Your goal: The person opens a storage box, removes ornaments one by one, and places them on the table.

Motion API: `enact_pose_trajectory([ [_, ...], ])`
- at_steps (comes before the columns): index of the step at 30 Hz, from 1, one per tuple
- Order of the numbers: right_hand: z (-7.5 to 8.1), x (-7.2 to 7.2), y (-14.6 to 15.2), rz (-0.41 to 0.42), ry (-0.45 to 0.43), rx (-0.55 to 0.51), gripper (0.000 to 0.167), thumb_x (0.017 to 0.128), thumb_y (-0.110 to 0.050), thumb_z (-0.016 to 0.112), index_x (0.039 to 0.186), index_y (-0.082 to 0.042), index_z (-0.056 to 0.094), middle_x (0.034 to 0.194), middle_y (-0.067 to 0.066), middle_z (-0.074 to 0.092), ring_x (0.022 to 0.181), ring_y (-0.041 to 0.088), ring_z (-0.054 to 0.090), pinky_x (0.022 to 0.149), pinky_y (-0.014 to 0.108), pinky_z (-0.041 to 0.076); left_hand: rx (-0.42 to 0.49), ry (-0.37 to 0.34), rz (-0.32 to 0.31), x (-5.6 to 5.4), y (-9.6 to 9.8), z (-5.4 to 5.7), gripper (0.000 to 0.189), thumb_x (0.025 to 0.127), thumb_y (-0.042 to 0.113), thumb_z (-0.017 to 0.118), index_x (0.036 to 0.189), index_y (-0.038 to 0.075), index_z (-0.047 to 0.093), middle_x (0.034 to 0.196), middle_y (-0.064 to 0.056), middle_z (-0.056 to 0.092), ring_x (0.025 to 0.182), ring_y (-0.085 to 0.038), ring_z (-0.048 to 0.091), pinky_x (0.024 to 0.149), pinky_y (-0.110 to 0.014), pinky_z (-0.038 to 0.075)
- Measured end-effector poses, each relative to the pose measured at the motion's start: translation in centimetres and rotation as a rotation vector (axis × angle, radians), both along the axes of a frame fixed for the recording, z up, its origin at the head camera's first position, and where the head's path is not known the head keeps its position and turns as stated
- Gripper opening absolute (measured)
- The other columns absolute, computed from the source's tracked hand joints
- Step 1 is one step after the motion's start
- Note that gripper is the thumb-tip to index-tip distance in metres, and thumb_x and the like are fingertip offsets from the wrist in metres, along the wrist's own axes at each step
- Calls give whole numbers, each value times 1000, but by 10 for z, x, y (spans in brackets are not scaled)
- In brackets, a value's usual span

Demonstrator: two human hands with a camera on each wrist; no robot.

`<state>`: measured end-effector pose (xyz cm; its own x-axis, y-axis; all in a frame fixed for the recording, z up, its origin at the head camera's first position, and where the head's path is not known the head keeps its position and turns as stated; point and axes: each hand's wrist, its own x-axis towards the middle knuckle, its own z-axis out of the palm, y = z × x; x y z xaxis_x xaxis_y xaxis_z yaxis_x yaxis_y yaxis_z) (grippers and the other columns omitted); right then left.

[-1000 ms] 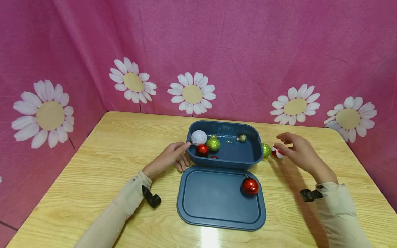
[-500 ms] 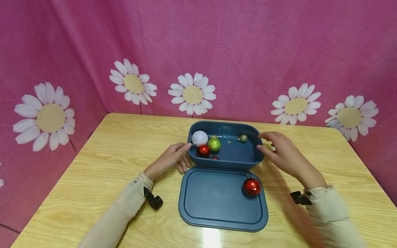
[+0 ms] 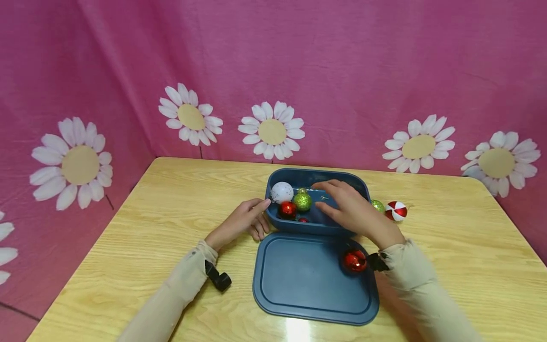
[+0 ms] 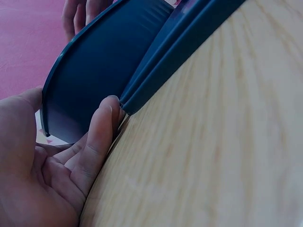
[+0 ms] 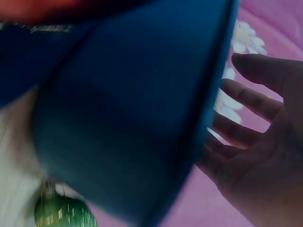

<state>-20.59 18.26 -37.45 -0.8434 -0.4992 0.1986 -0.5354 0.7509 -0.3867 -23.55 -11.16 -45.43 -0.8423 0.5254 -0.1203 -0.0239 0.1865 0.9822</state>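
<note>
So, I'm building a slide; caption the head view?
Right hand open over a dark-blue container of Christmas baubles, left hand touching its left end.

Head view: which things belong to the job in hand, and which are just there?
Probably the job:
box, touched by the left hand, right hand above it
white ball and green ball inside
striped ball to the right
lid, bearing a red ball

Seemingly just there:
table
curtain

box (image 3: 314, 229): dark blue | ball (image 3: 282, 193): speckled white | bauble (image 3: 302, 201): glittery green | ornament (image 3: 396, 211): red-white
</note>
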Motion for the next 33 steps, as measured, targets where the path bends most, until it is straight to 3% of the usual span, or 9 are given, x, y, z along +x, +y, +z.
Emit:
enact_pose_trajectory([
  [5, -14, -8, -12, 41, -55, 19, 49, 97, -20, 67, 143, -7, 53, 143, 21, 51, 131, 39, 48, 106, 58, 42, -4, 0, -1, 0, 2, 0, 59, 102, 55, 45, 127, 3, 53, 83, -20, 70, 56, -22, 65, 53, -36, 59],
  [10, -26, -9, -15, 45, -154, 2, 48, 102, -23, 58, 149, -14, 47, 155, 22, 36, 140, 42, 37, 110, 62, 34, -10, 4, 4, 1, 2, 2, 60, 102, 56, 45, 128, 3, 53, 83, -20, 70, 56, -22, 65, 53, -37, 59],
  [15, -31, -11, -14, 36, -230, -59, 45, 105, -22, 52, 149, -17, 47, 157, 15, 35, 143, 35, 34, 113, 59, 33, -10, 0, 5, 0, 1, 2, 62, 101, 58, 46, 129, 3, 53, 84, -19, 70, 56, -23, 65, 53, -37, 59],
  [18, -33, -12, -13, 35, -255, -87, 41, 104, -20, 53, 145, -15, 50, 151, 10, 43, 140, 30, 39, 112, 55, 35, -14, 0, 10, 0, 1, 2, 61, 101, 58, 46, 128, 4, 53, 84, -19, 70, 56, -23, 65, 53, -36, 59],
  [24, -35, -13, -12, 21, -265, -100, 27, 102, -19, 59, 127, -8, 60, 127, 8, 62, 117, 24, 56, 102, 49, 47, -28, 6, 9, 0, 2, 2, 60, 101, 57, 45, 127, 4, 53, 84, -19, 70, 57, -22, 66, 54, -36, 59],
  [33, -35, -11, -11, 9, -279, -112, 26, 101, -22, 60, 123, -9, 65, 118, 4, 68, 102, 18, 61, 93, 44, 52, -19, 7, 2, 0, 1, 1, 63, 100, 58, 46, 127, 2, 53, 84, -19, 70, 57, -23, 66, 54, -36, 59],
])
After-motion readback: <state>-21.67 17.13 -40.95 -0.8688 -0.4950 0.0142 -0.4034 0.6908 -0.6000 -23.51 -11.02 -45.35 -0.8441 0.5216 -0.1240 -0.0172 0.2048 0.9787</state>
